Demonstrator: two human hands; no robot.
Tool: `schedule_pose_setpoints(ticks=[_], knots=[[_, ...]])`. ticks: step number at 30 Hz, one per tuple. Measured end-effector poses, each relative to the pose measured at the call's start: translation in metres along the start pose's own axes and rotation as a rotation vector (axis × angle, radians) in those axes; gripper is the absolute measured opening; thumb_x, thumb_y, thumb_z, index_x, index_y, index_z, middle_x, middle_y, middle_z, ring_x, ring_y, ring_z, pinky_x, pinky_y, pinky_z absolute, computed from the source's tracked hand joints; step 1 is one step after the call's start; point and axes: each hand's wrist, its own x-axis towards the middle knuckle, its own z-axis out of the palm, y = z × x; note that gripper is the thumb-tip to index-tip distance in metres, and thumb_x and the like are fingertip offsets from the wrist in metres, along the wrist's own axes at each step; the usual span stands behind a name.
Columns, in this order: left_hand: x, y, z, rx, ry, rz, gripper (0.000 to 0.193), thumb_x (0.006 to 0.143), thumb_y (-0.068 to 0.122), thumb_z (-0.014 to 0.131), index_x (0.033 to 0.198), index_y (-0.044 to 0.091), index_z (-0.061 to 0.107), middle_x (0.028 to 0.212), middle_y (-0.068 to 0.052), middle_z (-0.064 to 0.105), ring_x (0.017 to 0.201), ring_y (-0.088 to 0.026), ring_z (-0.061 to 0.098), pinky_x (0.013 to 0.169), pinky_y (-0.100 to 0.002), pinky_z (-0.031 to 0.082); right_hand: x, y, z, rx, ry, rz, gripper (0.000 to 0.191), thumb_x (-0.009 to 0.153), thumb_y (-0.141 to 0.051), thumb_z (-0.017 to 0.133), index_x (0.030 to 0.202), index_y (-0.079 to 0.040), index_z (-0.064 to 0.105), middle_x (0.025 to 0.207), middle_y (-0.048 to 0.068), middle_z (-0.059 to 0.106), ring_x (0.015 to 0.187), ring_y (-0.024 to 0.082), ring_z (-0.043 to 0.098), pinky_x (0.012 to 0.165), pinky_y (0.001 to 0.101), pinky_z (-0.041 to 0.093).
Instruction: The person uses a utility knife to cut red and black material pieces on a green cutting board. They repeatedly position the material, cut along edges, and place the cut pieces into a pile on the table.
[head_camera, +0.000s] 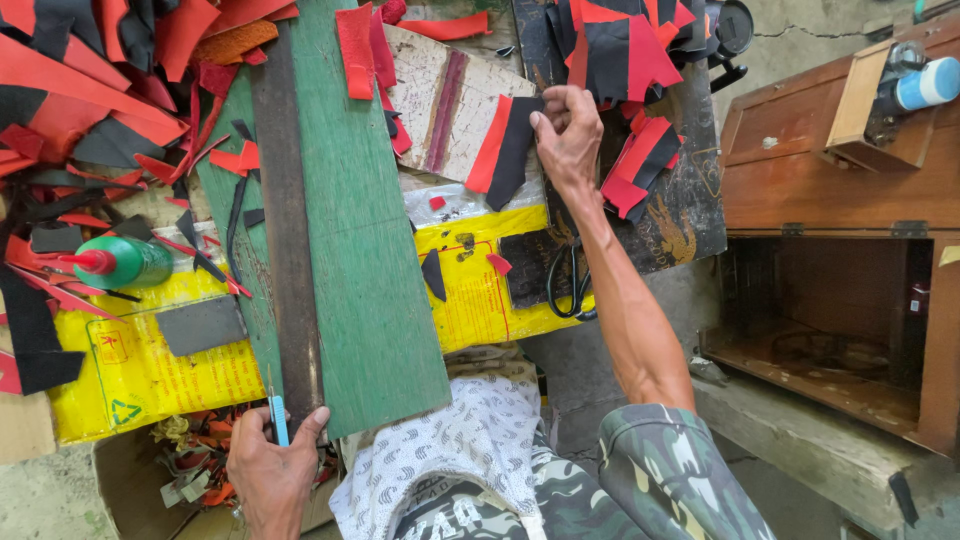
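Observation:
My right hand (568, 135) reaches forward and pinches the edge of a black strip paired with a red strip (505, 150), both lying on a cracked white board (440, 100). Close to my body, my left hand (270, 470) holds a small blue-handled cutter (279, 418) at the near end of a long green board (350, 250). A dark metal ruler (287, 230) lies lengthwise along that board.
Piles of red and black scraps (90, 90) cover the far left and far middle. A green glue bottle with a red cap (120, 262) lies at left on yellow sheeting (150, 370). Black scissors (570, 285) lie under my right forearm. A wooden cabinet (830, 200) stands at right.

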Motion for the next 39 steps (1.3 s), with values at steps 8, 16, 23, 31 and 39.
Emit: schedule_pose_setpoints(ticks=[8,16,23,31,39], knots=[[-0.001,-0.002,0.001,0.0,0.022,0.026,0.052,0.072,0.036,0.092,0.09,-0.004,0.065,0.084,-0.016,0.063,0.074,-0.032,0.062,0.069,-0.044,0.049,-0.039,-0.002,0.003,-0.251,-0.23,-0.463,0.051,0.082,-0.014,0.085,0.13,-0.008,0.068,0.14,0.012,0.057,0.125,0.033,0.048,0.106,0.0455,0.041],[-0.001,-0.009,0.006,0.009,0.035,0.014,0.052,0.07,0.037,0.093,0.089,-0.003,0.065,0.084,-0.014,0.063,0.074,-0.031,0.062,0.069,-0.044,0.05,-0.052,-0.01,0.003,-0.398,-0.356,-0.431,0.083,0.082,-0.04,0.089,0.149,-0.007,0.051,0.159,0.016,0.034,0.138,0.039,0.033,0.108,0.0542,0.029],[-0.001,-0.009,0.005,0.019,0.042,0.04,0.053,0.071,0.037,0.093,0.091,-0.004,0.065,0.085,-0.016,0.063,0.075,-0.032,0.062,0.07,-0.044,0.05,-0.058,-0.016,-0.001,-0.317,-0.335,-0.348,0.099,0.072,-0.049,0.091,0.153,-0.01,0.049,0.162,0.021,0.028,0.145,0.042,0.029,0.118,0.0542,0.027],[-0.001,-0.004,0.001,0.014,0.012,0.013,0.055,0.071,0.037,0.092,0.091,-0.005,0.064,0.086,-0.017,0.063,0.075,-0.033,0.063,0.069,-0.044,0.05,-0.09,-0.025,-0.003,-0.268,-0.181,-0.329,0.1,0.076,-0.035,0.09,0.157,-0.004,0.04,0.158,0.025,0.032,0.147,0.043,0.029,0.122,0.0541,0.026],[-0.001,-0.003,0.0,0.025,0.019,0.039,0.056,0.072,0.038,0.092,0.093,-0.006,0.064,0.086,-0.018,0.063,0.077,-0.033,0.063,0.071,-0.045,0.05,-0.094,-0.021,0.004,-0.246,-0.118,-0.335,0.089,0.08,-0.026,0.085,0.155,-0.003,0.042,0.148,0.019,0.044,0.143,0.039,0.036,0.121,0.0523,0.029]])
